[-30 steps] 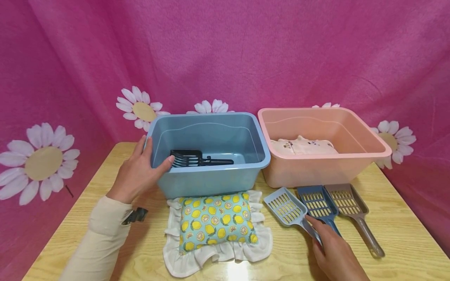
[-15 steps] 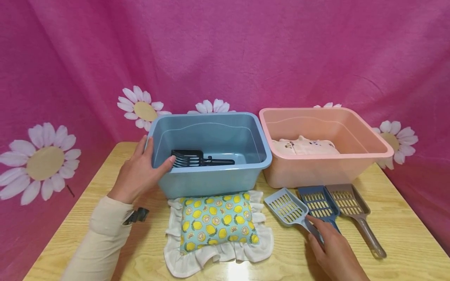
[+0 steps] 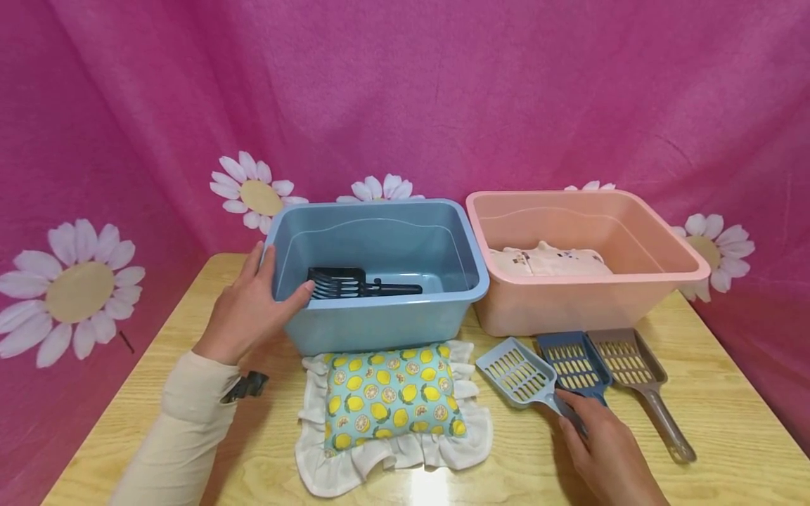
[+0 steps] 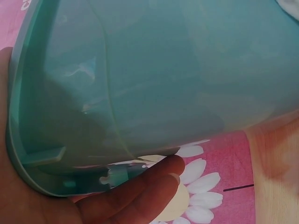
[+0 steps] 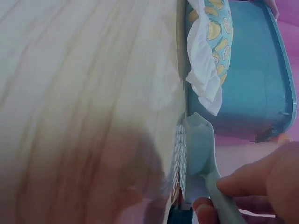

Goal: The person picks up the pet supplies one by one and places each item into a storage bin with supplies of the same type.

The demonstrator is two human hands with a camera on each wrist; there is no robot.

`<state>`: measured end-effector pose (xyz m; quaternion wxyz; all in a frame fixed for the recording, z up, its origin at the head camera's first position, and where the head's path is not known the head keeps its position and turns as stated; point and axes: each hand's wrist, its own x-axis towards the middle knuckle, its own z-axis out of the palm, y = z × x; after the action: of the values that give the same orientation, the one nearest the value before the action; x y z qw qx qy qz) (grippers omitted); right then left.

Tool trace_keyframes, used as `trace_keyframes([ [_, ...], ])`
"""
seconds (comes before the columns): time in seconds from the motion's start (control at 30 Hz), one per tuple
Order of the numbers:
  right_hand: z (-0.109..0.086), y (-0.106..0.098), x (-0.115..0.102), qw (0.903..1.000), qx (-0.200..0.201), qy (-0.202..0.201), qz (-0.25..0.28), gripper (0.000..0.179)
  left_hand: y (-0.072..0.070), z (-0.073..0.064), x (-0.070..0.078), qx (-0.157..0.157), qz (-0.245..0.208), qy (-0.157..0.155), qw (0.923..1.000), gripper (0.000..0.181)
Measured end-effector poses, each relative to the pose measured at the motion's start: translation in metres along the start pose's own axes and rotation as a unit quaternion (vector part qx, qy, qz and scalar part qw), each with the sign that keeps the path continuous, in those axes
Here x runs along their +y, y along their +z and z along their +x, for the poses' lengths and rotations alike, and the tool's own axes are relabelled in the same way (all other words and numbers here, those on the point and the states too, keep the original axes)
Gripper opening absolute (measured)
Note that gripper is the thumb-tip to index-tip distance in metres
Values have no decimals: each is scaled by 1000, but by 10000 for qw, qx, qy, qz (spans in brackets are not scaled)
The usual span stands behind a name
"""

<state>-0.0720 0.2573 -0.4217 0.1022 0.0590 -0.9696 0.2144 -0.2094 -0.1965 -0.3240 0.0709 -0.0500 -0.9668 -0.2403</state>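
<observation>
In the head view my left hand (image 3: 249, 306) holds the front left corner of a blue tub (image 3: 373, 327), its thumb lying over the front rim and its fingers along the left side. A black slotted litter scoop (image 3: 344, 284) lies inside that tub. My right hand (image 3: 604, 439) pinches the handle of a light grey-blue litter scoop (image 3: 515, 372). Its slotted head is at the table, front right of the tub. The right wrist view shows thumb and fingers on the handle of the same scoop (image 5: 201, 144). Beside it lie a dark blue litter scoop (image 3: 574, 360) and a brown one (image 3: 633, 362).
A lemon-print pillow (image 3: 392, 397) with white frills lies in front of the blue tub. To that tub's right stands a pink tub (image 3: 550, 309) holding a pale cloth item (image 3: 553, 261). A pink flowered curtain (image 3: 405, 98) hangs behind the wooden table (image 3: 266, 450).
My right hand closes more on the light scoop's handle and shifts slightly right. My left hand stays at the blue tub. The other things keep their places.
</observation>
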Motion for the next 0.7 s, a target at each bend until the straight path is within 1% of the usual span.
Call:
trace_keyframes([
  [0.17,0,-3,-2,9991,-263,336,4,36,-1,0,0,-66,56,-26,10000,99],
  [0.27,0,-5,-4,9988,-240,415,37,36,-1,1,0,-91,111,-41,9999,100],
  [0.5,0,-9,-4,9972,-372,646,46,36,-2,2,2,-242,150,-152,9995,108],
  [0.57,0,-11,-4,9971,-339,679,79,37,-2,2,2,-251,143,-135,9995,111],
  [0.63,-1,-13,-4,9977,-251,625,124,37,-3,3,2,-239,92,-84,9996,113],
  [0.7,-2,-13,-4,9990,24,416,151,37,-4,2,2,-236,38,-26,9997,114],
])
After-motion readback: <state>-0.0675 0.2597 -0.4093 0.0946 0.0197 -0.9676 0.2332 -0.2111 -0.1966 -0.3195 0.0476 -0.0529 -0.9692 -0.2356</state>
